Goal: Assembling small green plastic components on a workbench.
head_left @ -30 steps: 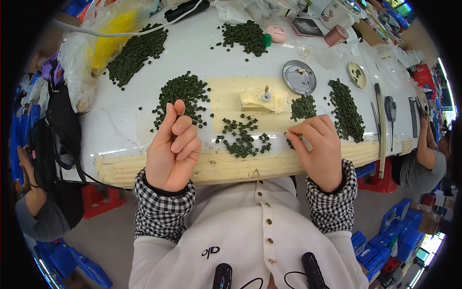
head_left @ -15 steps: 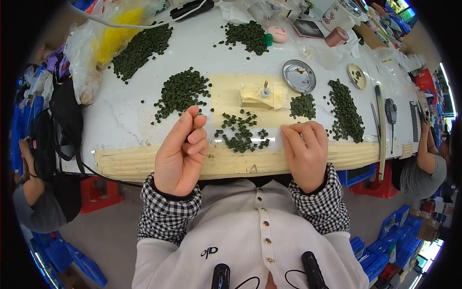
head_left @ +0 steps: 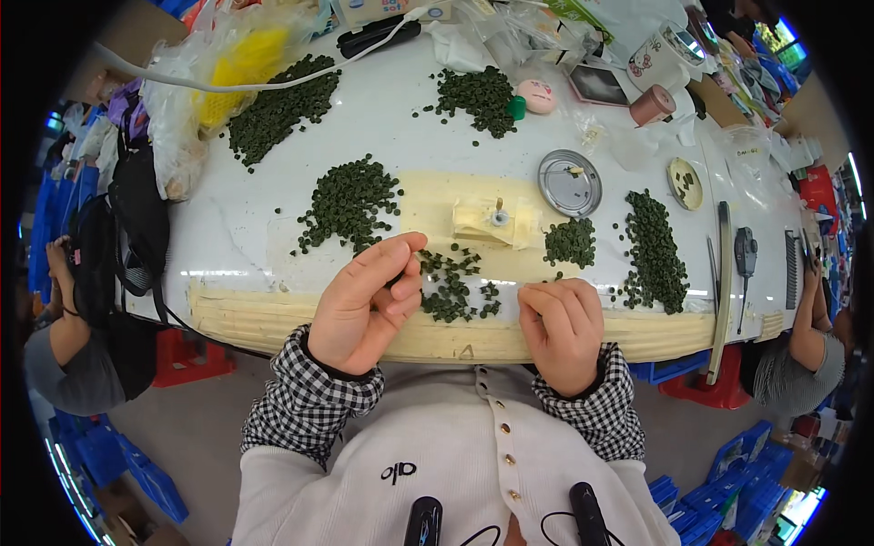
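Observation:
Close to the table's front edge, my left hand (head_left: 369,308) is closed with its fingers curled. A dark bit shows between the fingertips, seemingly one of the small dark green pieces. Just right of it lies a loose cluster of small dark green flared pieces (head_left: 451,300). On the other side of that cluster, my right hand (head_left: 566,332) has its fingers pressed together; what they hold, if anything, is hidden. Beyond the hands, a taped cream block (head_left: 473,223) with a short upright pin stands on a cream patch. A small tight pile (head_left: 571,242) of green pieces sits beside it.
More green piles lie at the left (head_left: 350,205), far left (head_left: 287,109), back (head_left: 478,98) and right (head_left: 655,255). A round metal lid (head_left: 570,182), a pink pot (head_left: 653,106) and long tools (head_left: 722,282) are at the right. Other people sit at both sides.
My left hand has moved right to the edge of the loose cluster. My right hand has shifted slightly left. The whole view has tilted, so the table sits lower in it.

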A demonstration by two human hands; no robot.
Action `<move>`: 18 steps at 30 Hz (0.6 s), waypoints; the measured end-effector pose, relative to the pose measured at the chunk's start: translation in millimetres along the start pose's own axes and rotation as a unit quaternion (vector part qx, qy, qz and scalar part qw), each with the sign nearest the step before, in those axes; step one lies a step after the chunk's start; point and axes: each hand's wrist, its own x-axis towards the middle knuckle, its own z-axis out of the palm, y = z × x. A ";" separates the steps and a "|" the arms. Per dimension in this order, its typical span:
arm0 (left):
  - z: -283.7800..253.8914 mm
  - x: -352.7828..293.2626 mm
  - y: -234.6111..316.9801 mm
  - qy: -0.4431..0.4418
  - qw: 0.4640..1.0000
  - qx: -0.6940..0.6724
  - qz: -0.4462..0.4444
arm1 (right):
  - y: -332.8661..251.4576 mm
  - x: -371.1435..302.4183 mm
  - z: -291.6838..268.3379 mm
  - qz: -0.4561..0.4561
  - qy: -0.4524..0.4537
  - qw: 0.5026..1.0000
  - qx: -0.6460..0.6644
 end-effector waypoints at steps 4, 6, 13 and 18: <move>-2.6 -0.7 -10.6 -0.014 0.999 -0.028 0.038 | -0.2 2.0 -0.8 -0.026 -0.013 0.999 0.031; -2.8 -1.6 -19.1 -0.001 0.997 -0.051 0.063 | 0.9 1.4 -2.1 -0.034 -0.027 0.997 0.062; 13.3 -13.7 -23.5 0.064 0.991 -0.012 0.115 | 2.6 1.6 -5.9 -0.061 -0.059 0.988 0.132; 15.7 -15.0 -17.7 0.048 0.994 0.053 0.082 | 5.7 0.9 -5.5 -0.051 -0.053 0.988 0.138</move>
